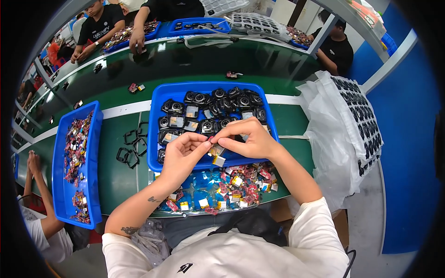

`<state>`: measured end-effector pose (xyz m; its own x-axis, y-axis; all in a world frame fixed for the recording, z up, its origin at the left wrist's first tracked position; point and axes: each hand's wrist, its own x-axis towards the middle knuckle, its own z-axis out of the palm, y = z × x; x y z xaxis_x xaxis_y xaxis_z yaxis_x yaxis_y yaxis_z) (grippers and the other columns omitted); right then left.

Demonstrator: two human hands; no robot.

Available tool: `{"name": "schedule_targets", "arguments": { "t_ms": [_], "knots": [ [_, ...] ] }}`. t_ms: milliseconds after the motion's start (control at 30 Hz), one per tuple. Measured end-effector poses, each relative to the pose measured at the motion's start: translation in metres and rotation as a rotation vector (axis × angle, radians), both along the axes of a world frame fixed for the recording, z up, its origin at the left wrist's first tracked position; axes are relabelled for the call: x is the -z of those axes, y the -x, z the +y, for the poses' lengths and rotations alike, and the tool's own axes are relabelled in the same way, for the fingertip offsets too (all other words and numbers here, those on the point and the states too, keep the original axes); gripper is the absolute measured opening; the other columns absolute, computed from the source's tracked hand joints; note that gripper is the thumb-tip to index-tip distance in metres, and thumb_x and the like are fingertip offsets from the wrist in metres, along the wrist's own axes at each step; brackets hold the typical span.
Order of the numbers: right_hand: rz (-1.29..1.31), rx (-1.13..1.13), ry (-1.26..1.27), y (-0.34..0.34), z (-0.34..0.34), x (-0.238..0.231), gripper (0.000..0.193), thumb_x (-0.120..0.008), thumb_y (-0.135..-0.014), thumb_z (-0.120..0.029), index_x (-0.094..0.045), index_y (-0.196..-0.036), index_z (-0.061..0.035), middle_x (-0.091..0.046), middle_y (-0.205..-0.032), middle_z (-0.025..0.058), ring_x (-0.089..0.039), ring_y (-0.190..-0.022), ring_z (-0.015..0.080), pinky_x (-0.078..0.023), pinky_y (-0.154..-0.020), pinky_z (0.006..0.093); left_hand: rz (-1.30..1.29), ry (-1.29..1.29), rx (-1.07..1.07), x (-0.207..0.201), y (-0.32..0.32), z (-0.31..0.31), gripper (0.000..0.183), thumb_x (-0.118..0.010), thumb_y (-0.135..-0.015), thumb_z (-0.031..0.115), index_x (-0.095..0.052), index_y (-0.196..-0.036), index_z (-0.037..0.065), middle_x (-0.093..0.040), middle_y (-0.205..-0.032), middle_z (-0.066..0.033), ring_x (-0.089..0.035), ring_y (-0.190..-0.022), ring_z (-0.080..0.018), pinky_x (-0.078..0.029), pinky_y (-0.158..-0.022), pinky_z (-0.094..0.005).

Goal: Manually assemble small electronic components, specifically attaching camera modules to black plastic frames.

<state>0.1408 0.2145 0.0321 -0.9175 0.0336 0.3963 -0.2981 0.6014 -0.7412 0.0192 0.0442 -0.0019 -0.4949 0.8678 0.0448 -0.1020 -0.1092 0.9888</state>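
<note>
My left hand and my right hand meet over the near edge of a blue tray. Both pinch a small red circuit board between thumbs and fingertips. From it hangs a silver battery pouch with a yellow end. Black camera-like housings, several with round lens rings, fill the tray beyond my hands. Just below the tray, many red boards with silver batteries lie heaped on a blue, shiny sheet.
A long blue bin of similar boards stands left. Black frames lie between it and the tray. White trays of black parts in plastic are stacked right. Across the green conveyor belt, which carries scattered parts, other people work.
</note>
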Motion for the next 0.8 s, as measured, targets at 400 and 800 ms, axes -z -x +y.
{"name": "schedule_targets", "arguments": {
  "t_ms": [400,800],
  "knots": [
    [0.146,1.066,-0.315,0.015,0.179,0.043,0.032,-0.056,-0.084,-0.035,-0.066,-0.098,-0.0083,-0.067,-0.091,0.0159,-0.063,-0.088,0.034,-0.048,-0.077,0.0374,0.005,-0.074,-0.057,0.002,0.0,-0.002,0.03,-0.058,-0.089,0.014,-0.053,-0.116,0.001,-0.06,-0.101,-0.0054,-0.054,-0.083,-0.0065,-0.043,-0.07,-0.0216],
    [-0.441,1.558,-0.414,0.004,0.234,0.084,0.059,-0.053,-0.078,-0.047,-0.05,-0.127,-0.0136,-0.053,-0.12,0.0174,-0.048,-0.114,0.0357,-0.036,-0.097,0.0456,0.046,-0.027,-0.07,0.005,0.004,-0.002,0.027,-0.057,-0.089,0.012,-0.054,-0.113,0.002,-0.06,-0.107,-0.0075,-0.057,-0.091,-0.0089,-0.044,-0.075,-0.0235]
  ]
}}
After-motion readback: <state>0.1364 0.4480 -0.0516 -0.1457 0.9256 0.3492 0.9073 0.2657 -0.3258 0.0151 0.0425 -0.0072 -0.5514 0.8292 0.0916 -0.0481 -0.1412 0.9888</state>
